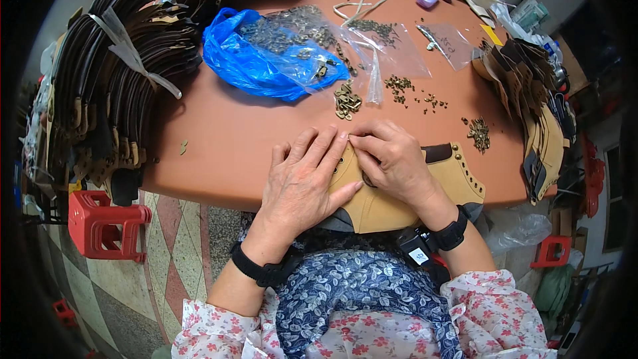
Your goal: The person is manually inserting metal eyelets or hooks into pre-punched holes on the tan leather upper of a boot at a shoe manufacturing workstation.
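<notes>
A tan shoe upper (458, 176) with a dark brown patch, metal eyelets and grey lining lies at the table's near edge, under both of my hands. My left hand (296, 176) lies over its left part, fingers stretched out and thumb pressing on the tan surface. My right hand (399, 163) is closed in a pinch at the upper's far edge, its fingertips by my left index finger. What the pinch holds, if anything, is too small to make out. Just beyond my hands sit a pile of brass-coloured hooks (347, 101) and scattered small rivets (399, 86).
Tied stacks of dark leather pieces (119, 73) stand at the left of the brown table (219, 139). A blue plastic bag (229, 60) with metal parts lies at the back. More tan uppers (541, 139) and a rivet pile (478, 134) are right. A red stool (106, 226) stands lower left.
</notes>
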`<state>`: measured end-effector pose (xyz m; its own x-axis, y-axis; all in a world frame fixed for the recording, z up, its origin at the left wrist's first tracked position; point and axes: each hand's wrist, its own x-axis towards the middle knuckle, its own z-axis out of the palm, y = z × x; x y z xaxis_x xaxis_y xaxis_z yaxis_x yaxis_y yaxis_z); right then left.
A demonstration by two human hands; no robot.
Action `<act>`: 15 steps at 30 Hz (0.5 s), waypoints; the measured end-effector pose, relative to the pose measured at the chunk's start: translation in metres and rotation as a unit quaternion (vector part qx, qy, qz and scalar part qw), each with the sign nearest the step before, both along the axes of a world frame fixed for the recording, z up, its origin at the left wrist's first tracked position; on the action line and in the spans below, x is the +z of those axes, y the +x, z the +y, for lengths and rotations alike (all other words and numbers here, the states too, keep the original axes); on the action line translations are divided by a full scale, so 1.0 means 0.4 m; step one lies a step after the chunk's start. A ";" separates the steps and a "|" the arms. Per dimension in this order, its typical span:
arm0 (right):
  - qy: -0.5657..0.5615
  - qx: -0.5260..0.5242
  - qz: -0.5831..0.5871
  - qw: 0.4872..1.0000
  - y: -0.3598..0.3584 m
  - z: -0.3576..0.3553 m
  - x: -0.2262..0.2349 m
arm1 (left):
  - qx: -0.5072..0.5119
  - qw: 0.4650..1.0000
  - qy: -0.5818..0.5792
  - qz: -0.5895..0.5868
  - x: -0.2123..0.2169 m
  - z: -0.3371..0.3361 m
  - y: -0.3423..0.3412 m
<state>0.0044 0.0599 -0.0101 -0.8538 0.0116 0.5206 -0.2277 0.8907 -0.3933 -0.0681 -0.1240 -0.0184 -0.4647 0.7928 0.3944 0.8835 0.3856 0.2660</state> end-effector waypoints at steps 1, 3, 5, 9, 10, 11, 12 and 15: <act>0.019 0.005 -0.004 1.000 0.002 -0.002 0.003 | 0.003 1.000 -0.005 -0.011 0.001 -0.001 0.001; 0.031 0.002 -0.022 0.999 0.006 -0.010 0.020 | 0.003 1.000 -0.003 -0.008 0.001 -0.005 0.001; 0.038 0.000 -0.037 0.999 0.010 -0.009 0.023 | 0.005 1.000 -0.005 -0.004 0.001 -0.002 0.003; 0.055 -0.006 -0.054 0.997 0.011 -0.012 0.029 | 0.001 1.000 -0.007 -0.008 0.007 -0.004 0.002; 0.050 -0.003 -0.062 0.997 0.010 -0.012 0.025 | 0.001 1.000 -0.004 -0.007 0.004 -0.006 0.001; 0.051 -0.004 -0.057 0.997 0.010 -0.010 0.023 | 0.001 1.000 -0.003 -0.003 0.002 -0.007 0.001; 0.039 -0.002 -0.051 0.998 0.009 -0.008 0.022 | 0.000 1.000 0.005 0.008 -0.001 -0.007 0.000; -0.048 -0.020 -0.033 0.998 0.004 -0.002 0.001 | -0.002 1.000 0.005 0.021 -0.003 -0.009 -0.001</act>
